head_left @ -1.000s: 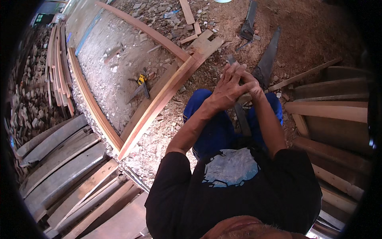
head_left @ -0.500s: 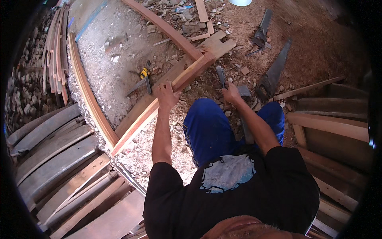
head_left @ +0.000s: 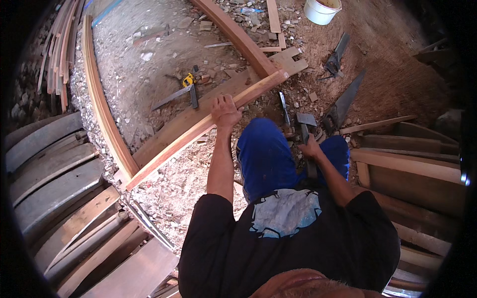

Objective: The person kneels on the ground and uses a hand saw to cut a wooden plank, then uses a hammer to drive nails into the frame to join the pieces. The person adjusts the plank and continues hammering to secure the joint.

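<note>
My left hand (head_left: 226,111) is closed over a reddish wooden beam (head_left: 261,89), part of a timber frame on the ground. My right hand (head_left: 311,148), near my knees, wraps round the dark handle of a hammer-like tool with a flat grey block head (head_left: 306,119). Just left of that head, a chisel (head_left: 284,107) lies on the ground, apart from both hands. A wide plank (head_left: 179,121) runs along the beam's far side. On it, or just past it, rest a metal try square (head_left: 174,97) and a yellow tape measure (head_left: 188,79).
Two more beams, one on the left (head_left: 107,109) and one at the far side (head_left: 236,37), join the held beam. Two handsaws (head_left: 345,102) (head_left: 339,52) lie at the right. A white bucket (head_left: 321,12) stands farther off. Stacked boards (head_left: 64,179) flank me at left and right.
My right hand has let go of the chisel, now on the ground, and moved down to grasp the hammer-like tool. The left hand stays on the beam. The view has shifted somewhat.
</note>
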The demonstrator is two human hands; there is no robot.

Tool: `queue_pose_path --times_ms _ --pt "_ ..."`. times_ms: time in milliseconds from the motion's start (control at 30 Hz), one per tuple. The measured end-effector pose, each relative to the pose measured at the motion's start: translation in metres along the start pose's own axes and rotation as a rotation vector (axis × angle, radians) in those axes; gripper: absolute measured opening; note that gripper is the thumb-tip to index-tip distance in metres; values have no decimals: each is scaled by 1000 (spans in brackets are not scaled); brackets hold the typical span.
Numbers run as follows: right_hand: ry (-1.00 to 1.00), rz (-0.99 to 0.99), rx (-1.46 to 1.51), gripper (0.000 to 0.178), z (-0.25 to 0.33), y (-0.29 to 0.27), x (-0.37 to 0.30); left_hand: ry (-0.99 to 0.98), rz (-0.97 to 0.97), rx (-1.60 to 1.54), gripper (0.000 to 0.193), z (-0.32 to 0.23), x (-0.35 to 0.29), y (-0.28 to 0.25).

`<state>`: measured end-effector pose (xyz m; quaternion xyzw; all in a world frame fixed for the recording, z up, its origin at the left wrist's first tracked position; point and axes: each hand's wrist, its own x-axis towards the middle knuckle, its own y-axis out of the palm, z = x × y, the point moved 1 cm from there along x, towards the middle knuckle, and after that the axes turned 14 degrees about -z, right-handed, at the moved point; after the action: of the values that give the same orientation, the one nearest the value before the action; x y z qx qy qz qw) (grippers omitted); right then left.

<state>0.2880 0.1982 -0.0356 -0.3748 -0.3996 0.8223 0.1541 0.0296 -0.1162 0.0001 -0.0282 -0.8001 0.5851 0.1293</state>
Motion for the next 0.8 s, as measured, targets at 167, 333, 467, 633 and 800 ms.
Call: queue_pose_path --times_ms 167,333,467,633,800 --pt "-100 170 -206 74 37 -7 12 -26 -43 -93 61 11 -1 7" --pt "86 -87 -50 63 7 25 19 -67 92 -106 59 4 5 -3" --pt "199 -165 5 67 -34 46 20 -35 102 -39 58 -12 0 3" --pt "212 -160 73 69 19 24 -27 103 12 138 61 1 -1 0" --pt "129 -145 -307 54 -25 36 -8 203 -42 270 64 -12 -6 8"
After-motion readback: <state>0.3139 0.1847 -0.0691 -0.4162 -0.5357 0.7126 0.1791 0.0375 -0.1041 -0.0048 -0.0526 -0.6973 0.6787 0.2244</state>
